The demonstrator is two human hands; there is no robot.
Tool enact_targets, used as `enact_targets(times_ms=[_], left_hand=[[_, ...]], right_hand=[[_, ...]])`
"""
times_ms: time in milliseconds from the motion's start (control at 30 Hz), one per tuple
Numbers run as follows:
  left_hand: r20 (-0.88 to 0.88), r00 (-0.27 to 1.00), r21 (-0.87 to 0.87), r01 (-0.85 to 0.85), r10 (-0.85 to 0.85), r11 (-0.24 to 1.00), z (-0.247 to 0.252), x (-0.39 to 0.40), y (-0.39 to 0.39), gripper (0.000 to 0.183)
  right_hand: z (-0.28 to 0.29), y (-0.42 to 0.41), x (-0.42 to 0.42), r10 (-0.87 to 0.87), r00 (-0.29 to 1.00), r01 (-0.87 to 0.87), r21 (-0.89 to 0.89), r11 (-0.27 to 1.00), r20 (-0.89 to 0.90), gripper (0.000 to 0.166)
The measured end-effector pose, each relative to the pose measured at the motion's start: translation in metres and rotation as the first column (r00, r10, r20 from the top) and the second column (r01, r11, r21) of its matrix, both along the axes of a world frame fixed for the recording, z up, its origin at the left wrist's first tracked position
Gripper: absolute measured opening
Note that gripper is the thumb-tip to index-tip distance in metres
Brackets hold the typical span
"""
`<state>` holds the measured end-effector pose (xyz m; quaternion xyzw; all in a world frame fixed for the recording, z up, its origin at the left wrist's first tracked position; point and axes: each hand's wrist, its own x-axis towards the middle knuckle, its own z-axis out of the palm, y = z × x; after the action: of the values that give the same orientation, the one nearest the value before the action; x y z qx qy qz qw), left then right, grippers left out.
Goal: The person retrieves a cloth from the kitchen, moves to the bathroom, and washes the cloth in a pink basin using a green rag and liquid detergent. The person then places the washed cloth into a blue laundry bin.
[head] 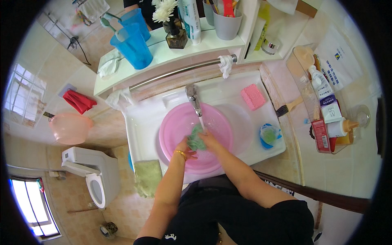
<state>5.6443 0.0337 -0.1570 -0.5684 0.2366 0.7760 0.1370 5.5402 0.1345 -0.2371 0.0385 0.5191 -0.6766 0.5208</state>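
A wet green cloth (196,139) is bunched between my two hands, inside a pink plastic basin (171,122). My left hand (184,149), with a gold bracelet at the wrist, grips the cloth's left side, some fingers spread below it. On the other side, my right hand (209,141) holds the cloth's upper right edge. Water runs from the chrome faucet (193,99) in a thin stream beside my right fingers. The basin sits in the white washbasin (242,122). How much water it holds is hard to tell.
A pink scrubbing sponge (253,97) and a blue soap dish (269,136) with green soap lie on the washbasin's right side. An olive towel (148,177) hangs over the front left edge. Above runs a metal towel rail (180,72), under a shelf with a blue cup (131,46).
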Motion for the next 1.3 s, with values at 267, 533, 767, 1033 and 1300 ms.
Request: enact_targets(times_ms=[267,533,767,1033,1300], left_hand=[[-0.599,0.788,-0.044,-0.211,0.143,0.977,-0.059,0.010,-0.007,0.061],[-0.001,0.997,-0.164,-0.075,0.076,0.984,0.003,0.007,0.001,0.059],[-0.153,0.984,0.005,-0.091,0.091,0.996,-0.004,0.010,0.005,0.064],[-0.343,0.911,0.011,-0.239,0.228,0.971,-0.035,0.007,0.000,0.055],[-0.443,0.859,-0.150,-0.352,0.256,0.924,-0.015,0.002,0.010,0.028]], right_hand=[[0.104,-0.017,0.058,0.254,0.416,-0.121,0.224,0.967,-0.873,0.026],[-0.006,0.043,-0.004,0.502,-0.275,0.091,0.497,0.863,-0.820,0.033],[-0.009,0.025,-0.011,0.393,0.020,0.583,0.330,0.742,-0.919,0.042],[0.102,-0.016,0.062,0.121,0.728,-0.248,-0.095,0.964,-0.675,0.026],[0.020,0.006,-0.013,0.358,0.260,0.180,0.409,0.895,-0.897,0.032]])
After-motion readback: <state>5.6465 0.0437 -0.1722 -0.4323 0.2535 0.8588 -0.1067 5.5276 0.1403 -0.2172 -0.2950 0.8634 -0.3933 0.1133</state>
